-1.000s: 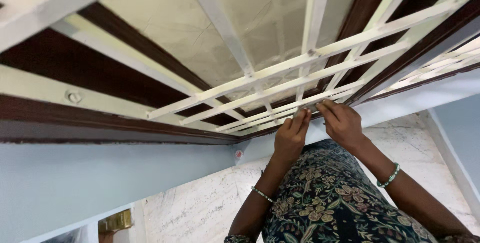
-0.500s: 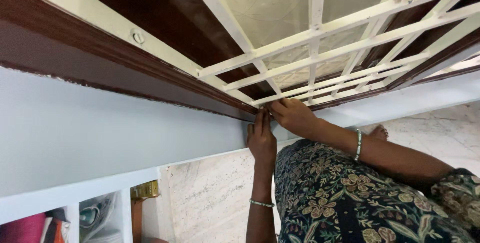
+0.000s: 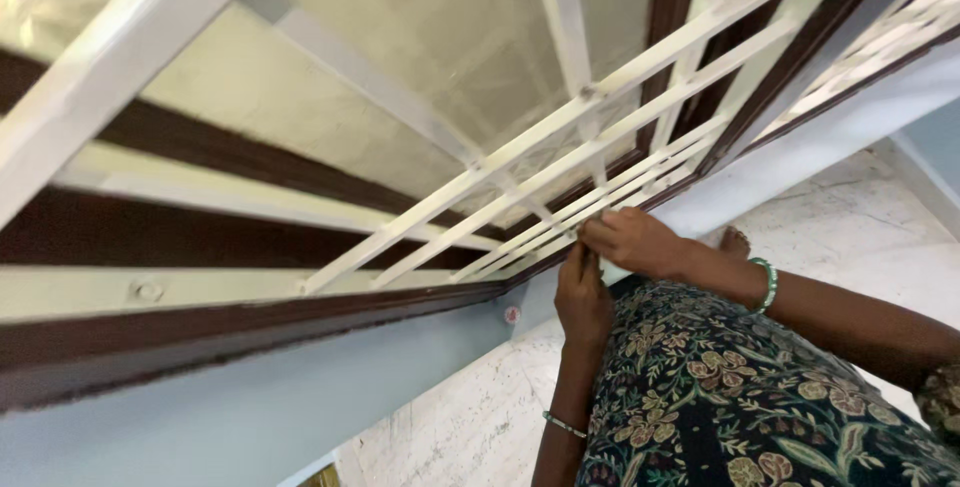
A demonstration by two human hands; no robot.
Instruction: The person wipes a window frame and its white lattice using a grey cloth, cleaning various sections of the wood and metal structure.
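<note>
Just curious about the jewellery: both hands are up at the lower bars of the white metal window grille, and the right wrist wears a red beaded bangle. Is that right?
Not quite. In the head view the beaded bangle on the right hand is green, not red. Both hands, the left hand too, are indeed at the lower bars of the white metal window grille.

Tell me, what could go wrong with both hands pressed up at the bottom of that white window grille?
The fingers of the left hand and right hand crowd the narrow gap where the white grille meets the brown window frame, so they might get pinched or scraped on a bar edge. What they grip is hidden, and anything small could drop to the marble floor. The green bangle might also knock against the frame.
</note>
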